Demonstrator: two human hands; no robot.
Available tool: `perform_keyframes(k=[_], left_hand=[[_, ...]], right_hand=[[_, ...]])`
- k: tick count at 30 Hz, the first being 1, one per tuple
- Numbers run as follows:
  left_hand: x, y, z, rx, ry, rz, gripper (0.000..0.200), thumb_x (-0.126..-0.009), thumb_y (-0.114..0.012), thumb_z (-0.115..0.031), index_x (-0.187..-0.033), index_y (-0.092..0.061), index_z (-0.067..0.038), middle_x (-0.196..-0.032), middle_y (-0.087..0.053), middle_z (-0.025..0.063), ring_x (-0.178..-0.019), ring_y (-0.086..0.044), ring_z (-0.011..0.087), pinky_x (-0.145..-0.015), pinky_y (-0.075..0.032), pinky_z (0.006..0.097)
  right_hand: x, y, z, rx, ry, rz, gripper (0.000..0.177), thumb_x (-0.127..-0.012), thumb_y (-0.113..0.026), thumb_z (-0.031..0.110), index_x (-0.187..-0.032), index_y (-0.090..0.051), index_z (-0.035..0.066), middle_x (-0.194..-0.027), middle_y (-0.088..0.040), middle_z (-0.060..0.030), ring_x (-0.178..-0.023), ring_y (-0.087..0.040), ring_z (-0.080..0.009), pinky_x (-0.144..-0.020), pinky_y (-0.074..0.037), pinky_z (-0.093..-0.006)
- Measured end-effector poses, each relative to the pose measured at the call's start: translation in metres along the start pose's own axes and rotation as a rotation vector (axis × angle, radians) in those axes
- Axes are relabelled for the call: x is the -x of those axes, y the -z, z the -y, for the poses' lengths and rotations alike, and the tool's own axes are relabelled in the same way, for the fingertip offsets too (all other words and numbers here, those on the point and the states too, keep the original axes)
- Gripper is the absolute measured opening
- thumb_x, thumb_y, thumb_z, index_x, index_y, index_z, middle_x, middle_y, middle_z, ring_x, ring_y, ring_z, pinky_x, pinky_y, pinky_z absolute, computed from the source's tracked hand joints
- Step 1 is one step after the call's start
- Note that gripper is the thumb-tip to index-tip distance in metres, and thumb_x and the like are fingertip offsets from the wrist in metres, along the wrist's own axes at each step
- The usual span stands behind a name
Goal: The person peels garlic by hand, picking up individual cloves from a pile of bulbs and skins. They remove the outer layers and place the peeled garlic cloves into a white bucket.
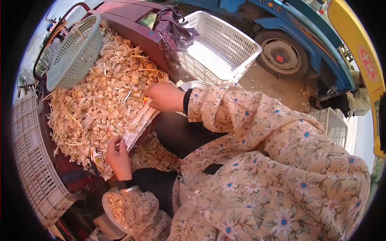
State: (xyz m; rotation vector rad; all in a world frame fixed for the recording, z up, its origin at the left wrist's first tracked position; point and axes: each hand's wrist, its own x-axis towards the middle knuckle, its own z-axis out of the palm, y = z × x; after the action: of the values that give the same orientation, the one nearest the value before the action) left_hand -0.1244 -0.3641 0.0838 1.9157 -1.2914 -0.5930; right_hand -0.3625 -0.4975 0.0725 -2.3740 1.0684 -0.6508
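A heap of garlic cloves (100, 96) with loose dry skins and stalks lies before me on a white woven plastic sheet (138, 130). My left hand (119, 158) is closed at the sheet's near left corner, thumb and fingers pinched together on its edge. Farther along the same edge, my right hand (165, 96) is closed with its fingers curled; its fingertips are partly hidden. A red and yellow patch shows just beneath them. Beside my left forearm stands a bowl of peeled garlic cloves (116, 207).
A green plastic basket (76, 56) leans on the heap's far left. Behind is a white crate (219, 46); another crate (38, 160) stands at left. A purple cloth (171, 30) hangs on the red cart frame (136, 30). A blue vehicle's wheel (281, 54) is at upper right.
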Motion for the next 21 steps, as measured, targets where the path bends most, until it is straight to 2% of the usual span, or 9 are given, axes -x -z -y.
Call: perform_keyframes(k=[2, 3, 4, 7, 9, 14, 18, 21], left_hand=[[-0.022, -0.031, -0.013, -0.022, -0.103, -0.003, 0.02, -0.081, -0.061, -0.007, -0.101, -0.062, -0.002, -0.088, -0.063, 0.0082, -0.069, -0.059, 0.0155, -0.061, -0.047, 0.0268], [-0.03, -0.046, -0.026, -0.09, -0.219, 0.0, 0.021, -0.08, -0.061, -0.006, -0.1, -0.063, -0.003, -0.09, -0.062, 0.0104, -0.072, -0.059, 0.0204, -0.065, -0.048, 0.0295], [-0.04, -0.057, -0.037, -0.157, -0.337, 0.0, 0.022, -0.079, -0.061, -0.006, -0.1, -0.063, -0.004, -0.091, -0.062, 0.0127, -0.076, -0.06, 0.0253, -0.068, -0.048, 0.0322], [-0.073, -0.093, -0.029, -0.447, -0.557, -0.027, 0.022, -0.076, -0.061, -0.006, -0.098, -0.063, -0.003, -0.093, -0.058, 0.0147, -0.085, -0.058, 0.0314, -0.073, -0.047, 0.037], [-0.078, -0.104, -0.029, -0.489, -0.494, 0.039, 0.021, -0.076, -0.062, -0.006, -0.096, -0.063, -0.003, -0.094, -0.056, 0.0156, -0.088, -0.056, 0.0336, -0.075, -0.046, 0.0399], [-0.079, -0.1, -0.032, -0.552, -0.388, 0.135, 0.025, -0.074, -0.064, -0.006, -0.098, -0.06, -0.004, -0.094, -0.052, 0.0173, -0.088, -0.054, 0.0362, -0.075, -0.044, 0.0425], [-0.081, -0.093, -0.036, -0.526, -0.334, 0.156, 0.028, -0.07, -0.067, -0.006, -0.096, -0.055, -0.004, -0.092, -0.053, 0.0178, -0.087, -0.054, 0.0371, -0.075, -0.044, 0.0425], [-0.082, -0.092, -0.033, -0.463, -0.334, 0.141, 0.025, -0.068, -0.068, -0.006, -0.088, -0.053, -0.003, -0.087, -0.053, 0.0169, -0.083, -0.054, 0.0365, -0.072, -0.044, 0.0419]], right_hand=[[-0.013, -0.007, -0.002, 0.031, -0.071, 0.104, 0.025, -0.071, -0.067, 0.015, -0.092, -0.06, 0.002, -0.087, -0.059, -0.0162, -0.088, -0.057, -0.0335, -0.076, -0.045, -0.043], [-0.015, -0.012, -0.004, 0.045, -0.112, 0.16, 0.025, -0.071, -0.067, 0.015, -0.091, -0.06, 0.002, -0.087, -0.059, -0.0166, -0.088, -0.058, -0.0337, -0.076, -0.045, -0.0436], [-0.013, -0.02, -0.007, 0.07, -0.039, 0.11, 0.021, -0.07, -0.064, 0.011, -0.088, -0.061, 0.002, -0.086, -0.058, -0.0178, -0.083, -0.059, -0.0342, -0.073, -0.046, -0.044], [-0.014, -0.037, -0.011, 0.138, 0.012, 0.104, 0.017, -0.07, -0.06, 0.007, -0.086, -0.061, 0.001, -0.084, -0.058, -0.0183, -0.08, -0.06, -0.0345, -0.07, -0.047, -0.0428], [-0.009, -0.031, -0.008, 0.19, 0.031, 0.123, 0.016, -0.072, -0.054, 0.007, -0.085, -0.061, 0.002, -0.083, -0.057, -0.0181, -0.079, -0.06, -0.0343, -0.068, -0.048, -0.0414], [-0.006, -0.021, -0.021, 0.057, 0.012, 0.155, 0.014, -0.072, -0.055, 0.007, -0.083, -0.059, 0.001, -0.083, -0.059, -0.0183, -0.079, -0.06, -0.036, -0.068, -0.047, -0.0445], [-0.02, -0.011, -0.021, 0.017, -0.001, -0.098, 0.015, -0.075, -0.056, 0.013, -0.085, -0.059, 0.003, -0.086, -0.056, -0.0146, -0.084, -0.057, -0.032, -0.072, -0.046, -0.0413], [-0.046, -0.028, -0.03, 0.111, 0.029, -0.112, 0.012, -0.074, -0.056, 0.011, -0.083, -0.059, 0.003, -0.088, -0.055, -0.0142, -0.084, -0.057, -0.0315, -0.072, -0.046, -0.0412]])
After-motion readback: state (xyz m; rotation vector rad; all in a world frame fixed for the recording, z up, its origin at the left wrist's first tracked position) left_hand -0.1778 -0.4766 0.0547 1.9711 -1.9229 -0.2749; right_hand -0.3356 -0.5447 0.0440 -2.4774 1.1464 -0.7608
